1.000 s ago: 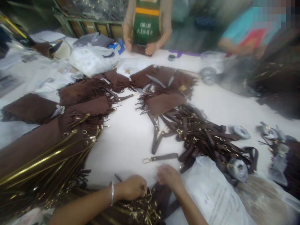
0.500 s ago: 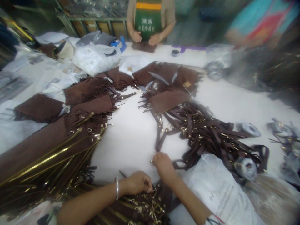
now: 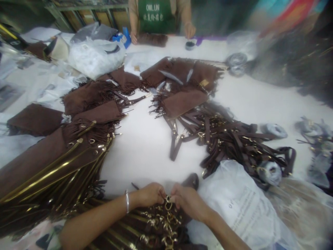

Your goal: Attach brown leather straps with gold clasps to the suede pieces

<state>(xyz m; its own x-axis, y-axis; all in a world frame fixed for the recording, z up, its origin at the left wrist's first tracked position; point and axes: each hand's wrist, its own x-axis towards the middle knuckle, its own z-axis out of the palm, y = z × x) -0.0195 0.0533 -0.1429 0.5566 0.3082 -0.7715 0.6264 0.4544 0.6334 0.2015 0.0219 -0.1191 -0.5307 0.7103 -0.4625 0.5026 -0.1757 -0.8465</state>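
Observation:
My left hand, with a silver bangle on the wrist, is closed in a pinch at a gold metal ring on the edge of a stack of brown fringed bags. Fingertips of my right hand meet it there, pinching the clasp end of a dark brown strap that loops up behind the hand. A gold clasp shows just below and between both sets of fingers. Its exact link to the ring is hidden. More gold rings and clasps hang along the stack below.
Brown straps lie heaped at right, beside a white plastic bag. Fringed bags with gold zips are piled at left, and other brown pouches lie ahead. Across the white table stands a person in a green apron.
My right hand has come down and toward me, bringing the strap to my left hand. The person opposite has moved their hands apart, one now at a small dark round object.

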